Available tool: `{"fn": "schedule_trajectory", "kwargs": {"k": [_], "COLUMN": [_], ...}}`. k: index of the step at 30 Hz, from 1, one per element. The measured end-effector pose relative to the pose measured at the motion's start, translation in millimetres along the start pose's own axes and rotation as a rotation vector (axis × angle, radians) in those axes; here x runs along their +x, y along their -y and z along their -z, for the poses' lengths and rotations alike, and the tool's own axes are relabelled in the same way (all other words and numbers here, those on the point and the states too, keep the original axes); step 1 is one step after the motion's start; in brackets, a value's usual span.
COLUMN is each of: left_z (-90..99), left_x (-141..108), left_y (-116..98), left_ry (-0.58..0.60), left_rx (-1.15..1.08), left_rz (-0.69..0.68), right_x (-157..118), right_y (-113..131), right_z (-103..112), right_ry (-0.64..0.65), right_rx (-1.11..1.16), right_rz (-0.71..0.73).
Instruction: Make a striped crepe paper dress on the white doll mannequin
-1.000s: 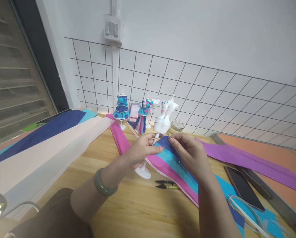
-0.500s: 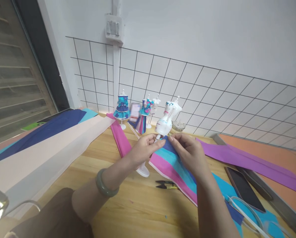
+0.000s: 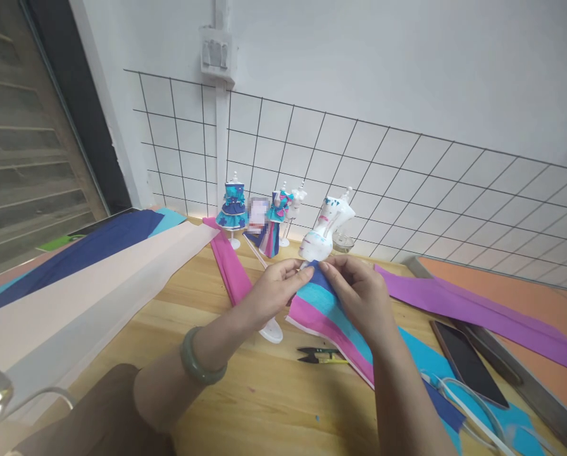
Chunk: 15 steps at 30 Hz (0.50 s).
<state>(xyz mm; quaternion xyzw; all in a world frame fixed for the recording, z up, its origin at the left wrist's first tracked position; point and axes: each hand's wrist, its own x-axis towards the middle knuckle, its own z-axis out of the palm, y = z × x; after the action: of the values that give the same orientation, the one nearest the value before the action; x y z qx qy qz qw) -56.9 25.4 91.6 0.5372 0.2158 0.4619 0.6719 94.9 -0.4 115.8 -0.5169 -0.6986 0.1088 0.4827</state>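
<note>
A white miniature dress form (image 3: 322, 235) leans to the right on its stand, with paint or glue marks on its body. The stand's round base (image 3: 271, 330) shows below my left wrist. At the foot of the torso, my left hand (image 3: 280, 288) pinches the top edge of a striped sheet (image 3: 328, 305), layered in navy, turquoise and pink; whether it also grips the stand pole is hidden. Beside it, my right hand (image 3: 359, 291) pinches the same navy edge between thumb and fingers. The sheet hangs down under my right forearm. Thread snips (image 3: 322, 356) lie just below it.
Small dressed forms (image 3: 233, 206) stand at the back by a wire grid (image 3: 307, 136). Long coloured sheets (image 3: 98, 278) cover the left side. A magenta strip (image 3: 231, 266) lies mid-table; a purple strip (image 3: 454, 301), a phone (image 3: 468, 361) and a cable (image 3: 473, 399) are right.
The dress form has tipped a little further right, and its base has shifted slightly left. Both hands keep their pinch on the striped sheet, with thumbs now nearer together at its navy edge.
</note>
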Motion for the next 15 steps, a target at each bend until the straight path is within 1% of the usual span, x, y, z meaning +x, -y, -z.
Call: {"fn": "schedule_trajectory", "kwargs": {"k": [8,15], "left_z": [0.0,-2.7], "left_x": [-0.1,-2.3], "left_y": [-0.1,-4.6], "left_ry": [-0.037,-0.066], "left_rx": [0.079,0.097], "left_rz": [-0.06,-0.034], "right_x": [-0.8,-0.9], "right_y": [2.4,3.1], "right_z": [-3.0,-5.3], "right_ry": [-0.02,-0.022], "right_rx": [-0.01,0.008], "right_rz": [0.012,0.004]}}
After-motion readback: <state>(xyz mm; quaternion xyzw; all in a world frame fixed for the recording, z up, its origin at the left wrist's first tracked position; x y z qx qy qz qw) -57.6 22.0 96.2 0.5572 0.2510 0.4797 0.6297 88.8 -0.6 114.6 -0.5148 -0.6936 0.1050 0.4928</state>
